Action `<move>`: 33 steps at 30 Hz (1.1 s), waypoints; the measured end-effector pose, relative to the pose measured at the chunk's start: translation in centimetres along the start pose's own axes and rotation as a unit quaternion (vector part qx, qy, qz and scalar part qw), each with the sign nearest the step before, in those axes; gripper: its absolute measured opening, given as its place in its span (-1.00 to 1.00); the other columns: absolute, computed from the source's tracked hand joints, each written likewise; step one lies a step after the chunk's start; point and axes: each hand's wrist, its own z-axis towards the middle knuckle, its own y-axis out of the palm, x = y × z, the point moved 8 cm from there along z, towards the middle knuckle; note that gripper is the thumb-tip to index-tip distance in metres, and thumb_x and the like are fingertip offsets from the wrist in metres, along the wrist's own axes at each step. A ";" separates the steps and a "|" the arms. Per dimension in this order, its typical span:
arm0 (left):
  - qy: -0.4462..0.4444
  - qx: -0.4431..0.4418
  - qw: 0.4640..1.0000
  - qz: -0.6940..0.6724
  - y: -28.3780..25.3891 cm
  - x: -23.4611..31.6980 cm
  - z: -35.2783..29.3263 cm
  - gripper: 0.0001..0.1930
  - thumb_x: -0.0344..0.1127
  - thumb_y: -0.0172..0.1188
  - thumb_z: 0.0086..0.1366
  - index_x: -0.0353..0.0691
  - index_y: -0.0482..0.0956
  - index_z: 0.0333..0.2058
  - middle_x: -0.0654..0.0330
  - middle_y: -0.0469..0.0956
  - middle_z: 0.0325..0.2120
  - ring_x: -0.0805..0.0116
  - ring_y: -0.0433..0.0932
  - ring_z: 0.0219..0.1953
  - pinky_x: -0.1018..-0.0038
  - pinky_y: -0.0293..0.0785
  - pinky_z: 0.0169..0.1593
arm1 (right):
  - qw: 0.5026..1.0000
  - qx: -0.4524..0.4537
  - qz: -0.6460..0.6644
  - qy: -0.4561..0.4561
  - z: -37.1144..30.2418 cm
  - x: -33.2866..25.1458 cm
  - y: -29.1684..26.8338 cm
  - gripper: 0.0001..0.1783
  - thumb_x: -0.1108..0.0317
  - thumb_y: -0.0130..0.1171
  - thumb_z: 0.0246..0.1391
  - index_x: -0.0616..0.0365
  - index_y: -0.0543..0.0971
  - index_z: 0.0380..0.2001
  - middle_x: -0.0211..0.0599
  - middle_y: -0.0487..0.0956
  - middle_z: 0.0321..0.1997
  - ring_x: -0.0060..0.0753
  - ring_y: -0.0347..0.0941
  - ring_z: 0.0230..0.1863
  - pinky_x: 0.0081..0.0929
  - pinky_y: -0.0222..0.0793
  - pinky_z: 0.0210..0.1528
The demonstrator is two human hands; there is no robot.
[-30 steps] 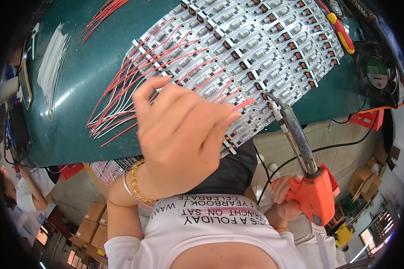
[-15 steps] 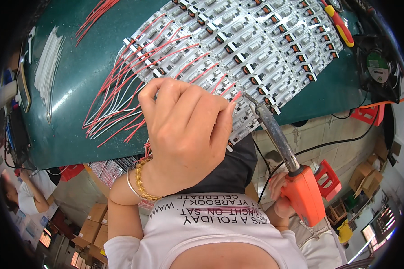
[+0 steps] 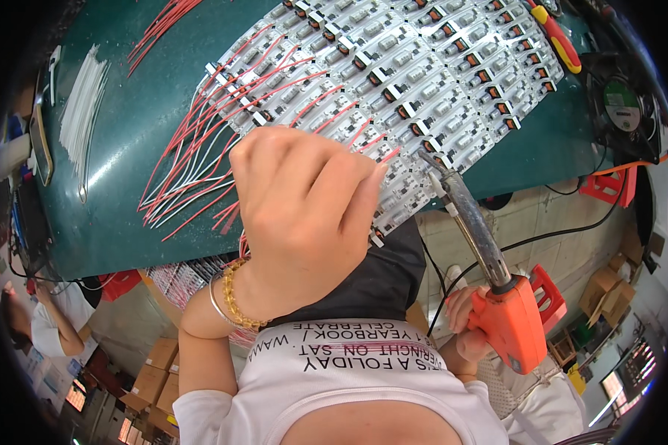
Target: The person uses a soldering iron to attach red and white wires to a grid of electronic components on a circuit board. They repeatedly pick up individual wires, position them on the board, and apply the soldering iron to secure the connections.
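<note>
Up close, orange-handled soldering iron [image 3: 482,252] (metal barrel), tip on white circuit panel [image 3: 423,81]

Green worktop [image 3: 148,141] carries big white panel of small circuit boards [image 3: 416,67], laid slantwise across middle. Red wires [image 3: 200,163] and a few white ones fan from panel's near-left edge onto bare green surface. Second bunch of red wires [image 3: 159,22] at far edge. Bundle of white strips [image 3: 82,119] lies at left end. Red-and-yellow screwdriver [image 3: 557,37] rests at panel's far-right corner. Black fan [image 3: 623,104] at right end.
</note>
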 end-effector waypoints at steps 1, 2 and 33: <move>-0.016 0.001 1.000 -0.011 -0.3 -0.2 -0.2 -0.84 -0.52 0.41 -0.01 -0.16 0.59 -0.49 0.30 0.49 -0.51 0.25 0.42 -0.36 0.30 0.23 -0.06 | 1.000 -0.003 0.028 0.005 0.0 0.4 0.0 -0.22 -0.37 0.17 0.02 0.26 0.40 -0.22 -0.51 0.37 -0.72 -0.52 0.29 -0.69 -0.50 0.30 -0.53; -0.022 -0.006 0.999 -0.038 -0.1 0.0 0.0 -0.83 -0.51 0.42 -0.02 -0.15 0.59 -0.49 0.30 0.50 -0.49 0.25 0.42 -0.34 0.30 0.23 -0.06 | 0.999 0.012 0.049 0.011 -0.6 0.5 -0.2 -0.19 -0.38 0.17 0.01 0.28 0.40 -0.17 -0.53 0.36 -0.72 -0.54 0.28 -0.69 -0.50 0.29 -0.53; 0.015 -0.069 0.998 0.004 0.9 0.6 0.5 -0.82 -0.45 0.46 -0.07 -0.12 0.61 -0.49 0.30 0.49 -0.47 0.28 0.45 -0.32 0.31 0.23 -0.09 | 0.983 0.032 -0.176 -0.039 -2.7 0.6 -1.7 -0.55 -0.09 0.13 0.04 0.09 0.59 -0.57 -0.32 0.53 -0.54 -0.18 0.46 -0.54 -0.36 0.36 -0.48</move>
